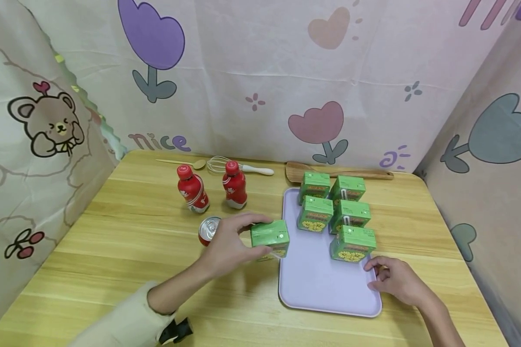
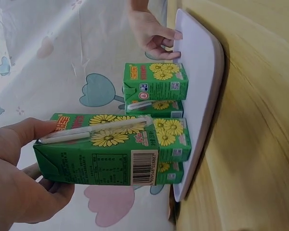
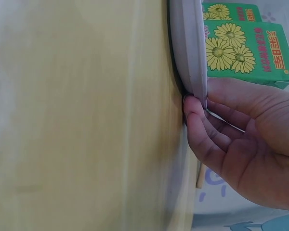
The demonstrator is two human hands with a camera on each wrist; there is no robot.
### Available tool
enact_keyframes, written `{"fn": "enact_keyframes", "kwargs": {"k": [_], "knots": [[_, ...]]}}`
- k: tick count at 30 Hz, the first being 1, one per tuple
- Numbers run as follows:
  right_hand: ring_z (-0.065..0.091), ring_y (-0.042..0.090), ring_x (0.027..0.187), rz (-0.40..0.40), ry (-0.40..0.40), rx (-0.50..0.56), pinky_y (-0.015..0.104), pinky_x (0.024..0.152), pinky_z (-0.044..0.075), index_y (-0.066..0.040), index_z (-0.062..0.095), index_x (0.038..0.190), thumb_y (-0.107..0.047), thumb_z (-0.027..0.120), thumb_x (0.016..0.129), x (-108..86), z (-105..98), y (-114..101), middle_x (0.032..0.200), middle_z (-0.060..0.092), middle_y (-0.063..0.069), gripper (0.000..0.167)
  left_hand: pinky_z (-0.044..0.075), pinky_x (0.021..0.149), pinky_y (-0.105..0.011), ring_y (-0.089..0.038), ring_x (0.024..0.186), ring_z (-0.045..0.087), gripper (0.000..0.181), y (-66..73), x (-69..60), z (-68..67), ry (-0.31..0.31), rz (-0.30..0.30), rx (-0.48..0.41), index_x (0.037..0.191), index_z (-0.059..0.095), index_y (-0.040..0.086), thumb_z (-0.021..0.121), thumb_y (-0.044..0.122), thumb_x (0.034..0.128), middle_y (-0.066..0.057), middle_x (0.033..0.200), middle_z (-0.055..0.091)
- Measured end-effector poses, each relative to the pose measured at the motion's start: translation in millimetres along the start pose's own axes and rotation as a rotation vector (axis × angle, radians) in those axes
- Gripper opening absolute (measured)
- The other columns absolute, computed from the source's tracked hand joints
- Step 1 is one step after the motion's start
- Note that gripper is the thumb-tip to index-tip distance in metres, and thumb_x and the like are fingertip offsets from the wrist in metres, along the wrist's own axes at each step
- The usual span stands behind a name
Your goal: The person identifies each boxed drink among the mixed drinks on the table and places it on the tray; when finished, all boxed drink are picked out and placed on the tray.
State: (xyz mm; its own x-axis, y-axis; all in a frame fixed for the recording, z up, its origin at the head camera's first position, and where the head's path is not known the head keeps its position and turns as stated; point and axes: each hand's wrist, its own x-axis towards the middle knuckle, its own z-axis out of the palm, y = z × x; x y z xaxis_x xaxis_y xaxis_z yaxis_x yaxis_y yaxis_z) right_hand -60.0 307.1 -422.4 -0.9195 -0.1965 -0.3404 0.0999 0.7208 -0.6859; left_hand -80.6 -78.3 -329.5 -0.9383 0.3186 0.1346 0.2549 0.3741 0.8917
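My left hand [image 1: 230, 243] grips a green drink carton [image 1: 270, 235] between thumb and fingers, beside the left edge of a lilac tray [image 1: 317, 284]. In the left wrist view the held carton [image 2: 96, 149] has a wrapped straw along one side and yellow flowers printed on it. Several matching cartons stand upright on the tray in two columns, the nearest carton [image 1: 353, 244] at the right. My right hand [image 1: 399, 279] pinches the tray's right rim, thumb above and fingers curled under it, as the right wrist view shows the hand [image 3: 245, 139] close up.
Two red bottles [image 1: 193, 189] and a can [image 1: 209, 230] stand left of the tray; my left hand partly covers the can. Along the back lie a wooden spoon [image 1: 186, 164], a whisk [image 1: 239, 166] and a wooden spatula [image 1: 338, 173]. Printed cloth [image 1: 260, 72] hangs behind the table.
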Motion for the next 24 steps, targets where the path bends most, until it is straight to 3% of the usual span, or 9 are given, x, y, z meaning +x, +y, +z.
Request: {"fn": "enact_keyframes", "kwargs": {"k": [8,17,24], "knots": [[0.047,0.006,0.06,-0.004,-0.006,0.005,0.021,0.052,0.042,-0.002,0.062,0.103,-0.004,0.076,0.075,-0.2,-0.7,-0.9,0.075,0.052,0.004,0.032,0.051,0.091,-0.029,-0.011,0.103,0.059,0.045,0.0,15.0,21.1,-0.031,-0.027,-0.008,0.111,0.069,0.018,0.082,0.009,0.0686,0.004,0.116,0.065],[0.046,0.005,0.059,-0.037,-0.014,0.01,0.02,0.052,0.042,-0.001,0.062,0.103,-0.004,0.076,0.075,0.4,-0.4,0.0,0.073,0.052,0.004,0.031,0.049,0.097,-0.032,-0.016,0.112,0.057,0.046,-6.9,35.5,44.3,-0.138,-0.033,-0.064,0.114,0.067,0.013,0.08,0.006,0.071,-0.002,0.124,0.063],[0.045,0.005,0.059,-0.036,-0.012,0.002,0.02,0.052,0.041,-0.001,0.062,0.103,-0.005,0.076,0.075,-0.2,-0.9,-0.5,0.072,0.051,0.003,0.031,0.045,0.101,-0.035,-0.017,0.118,0.055,0.047,-9.0,48.2,59.9,-0.172,-0.052,-0.053,0.116,0.067,0.013,0.081,0.006,0.0713,-0.001,0.125,0.062]]}}
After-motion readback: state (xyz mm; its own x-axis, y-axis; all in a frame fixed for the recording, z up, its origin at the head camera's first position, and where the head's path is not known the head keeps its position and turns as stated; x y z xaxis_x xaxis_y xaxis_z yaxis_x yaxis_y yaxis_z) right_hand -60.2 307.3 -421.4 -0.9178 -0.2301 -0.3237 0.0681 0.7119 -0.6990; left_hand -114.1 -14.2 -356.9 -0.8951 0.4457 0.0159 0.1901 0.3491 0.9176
